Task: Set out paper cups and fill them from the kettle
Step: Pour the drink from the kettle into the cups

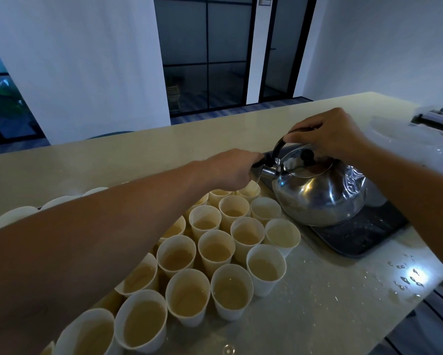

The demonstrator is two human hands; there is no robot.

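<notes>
The step in hand looks like pouring, near the end of the run. The right hand is curled round the black arched handle of the rounded stainless-steel kettle and tips it toward the person's left, so the spout hangs over the far end of a packed cluster of white paper cups standing on the pale beige countertop. The left hand reaches across the cups, its fingers closed on the dark cap at the spout tip – apparently holding it open. A thin clear stream seems to fall from the spout into the farthest cup, though this is small and hard to confirm.

The kettle's base hovers above, or barely touches, a flat black tray-like base at the right of the cups; I cannot tell which. Nearly every cup in view already holds pale yellowish liquid, some quite full, so most of the filling appears done. Water drops lie on the counter at the near right, and crumpled clear plastic wrapping sits at the far right.

The next move calls for levelling the kettle before that far cup brims, then checking the cups hidden under the left forearm – with rims touching, any sideways nudge could tip several.
</notes>
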